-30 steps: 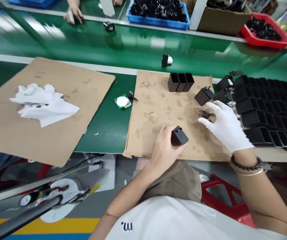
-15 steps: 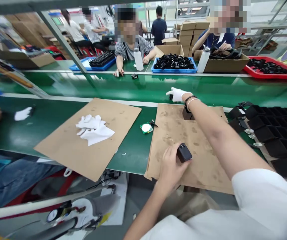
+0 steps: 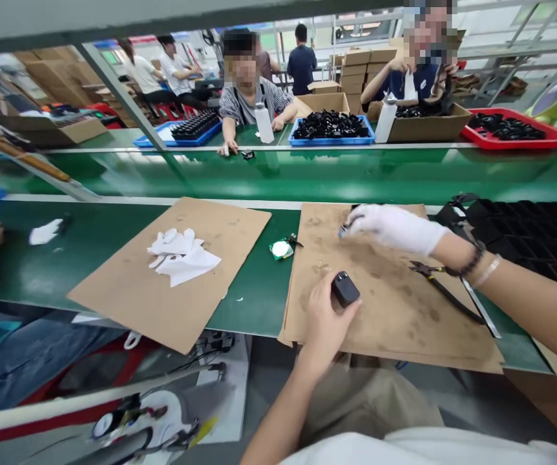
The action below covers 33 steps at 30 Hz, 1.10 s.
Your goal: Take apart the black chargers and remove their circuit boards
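Low in the middle of the frame, the bare left hand (image 3: 324,320) has its grip closed around a small black housing (image 3: 345,288). Thumb and fingers pinch its sides, and its base rests on the stained cardboard sheet (image 3: 389,316) that covers this part of the green bench (image 3: 254,284). The housing stands more or less upright, with its top face tilted towards the upper right.

The gloved right hand (image 3: 389,226) lies above and slightly right of it in the picture, stretched leftward across the sheet. Its fingertips are pressed together on a small piece (image 3: 343,228), which is too small to make out. That pinch sits almost straight above the housing in the frame, near it but clearly apart. The left hand is the one on the housing, and the right is the nearer to the pliers (image 3: 436,278) lying flat under its wrist.

At the right edge sits a tray of black shells (image 3: 530,226). To the left are white cloths (image 3: 181,253) on a second cardboard.

I can read no brand, label or writing anywhere.
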Each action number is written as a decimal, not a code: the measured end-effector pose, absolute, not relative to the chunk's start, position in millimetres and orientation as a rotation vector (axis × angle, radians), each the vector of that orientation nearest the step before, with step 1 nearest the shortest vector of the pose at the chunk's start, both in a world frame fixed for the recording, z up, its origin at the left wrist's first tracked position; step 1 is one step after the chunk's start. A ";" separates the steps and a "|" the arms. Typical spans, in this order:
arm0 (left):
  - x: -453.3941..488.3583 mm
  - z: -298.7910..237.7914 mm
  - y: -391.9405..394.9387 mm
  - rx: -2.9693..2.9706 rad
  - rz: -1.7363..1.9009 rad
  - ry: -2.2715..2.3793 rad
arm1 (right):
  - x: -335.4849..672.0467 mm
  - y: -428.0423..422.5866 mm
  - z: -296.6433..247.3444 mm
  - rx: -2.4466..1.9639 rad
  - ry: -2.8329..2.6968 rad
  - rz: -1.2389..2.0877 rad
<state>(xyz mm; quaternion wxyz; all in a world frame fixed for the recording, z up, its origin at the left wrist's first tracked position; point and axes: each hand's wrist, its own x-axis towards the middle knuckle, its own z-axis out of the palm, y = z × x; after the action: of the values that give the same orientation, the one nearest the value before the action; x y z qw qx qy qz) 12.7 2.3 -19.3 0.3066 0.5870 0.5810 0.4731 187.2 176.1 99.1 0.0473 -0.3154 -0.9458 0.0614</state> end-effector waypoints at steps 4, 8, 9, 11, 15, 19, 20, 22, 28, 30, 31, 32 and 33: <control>-1.6 -7.1 5.9 1.605 1.156 1.572 | 263.0 96.4 63.9 -1.134 -2.871 0.145; -21.7 23.9 31.2 1.841 0.774 1.533 | 314.5 59.4 63.5 -1.330 -2.814 0.039; -25.1 29.9 41.8 1.905 0.709 1.542 | 319.3 54.1 68.3 -1.459 -2.734 0.051; -27.8 36.4 65.5 2.000 0.617 1.559 | 316.4 43.9 78.8 -1.724 -2.522 0.135; -16.7 36.7 106.8 2.180 0.733 1.723 | 265.3 24.4 87.7 -1.883 -2.314 0.244; 12.3 45.8 129.8 2.531 1.014 1.570 | 195.0 32.6 77.3 -2.115 -2.236 0.205; 20.8 50.3 135.2 2.590 0.971 1.515 | 181.8 40.4 73.7 -2.186 -2.219 0.254; 36.2 59.2 148.5 2.588 0.729 1.552 | 165.5 58.6 66.8 -2.225 -2.201 0.321; 55.5 69.3 193.3 2.375 0.315 1.683 | 188.7 75.0 58.4 -2.070 -2.228 0.483; 55.4 69.2 198.7 2.367 0.348 1.693 | 209.2 64.0 61.9 -1.990 -2.205 0.552; 54.9 69.3 198.1 2.366 0.373 1.695 | 220.0 57.6 64.0 -1.939 -2.190 0.600; 54.3 69.5 194.7 2.370 0.404 1.692 | 231.0 51.5 65.7 -1.884 -2.186 0.654; 53.4 69.7 188.4 2.377 0.436 1.682 | 241.5 45.8 66.4 -1.808 -2.166 0.733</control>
<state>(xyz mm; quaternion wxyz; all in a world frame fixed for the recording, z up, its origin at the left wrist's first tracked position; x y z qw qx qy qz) 53.4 188.4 69.7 0.0982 0.8034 0.5684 0.1473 241.5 45.8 66.4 0.1130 -0.6163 -0.7382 0.2499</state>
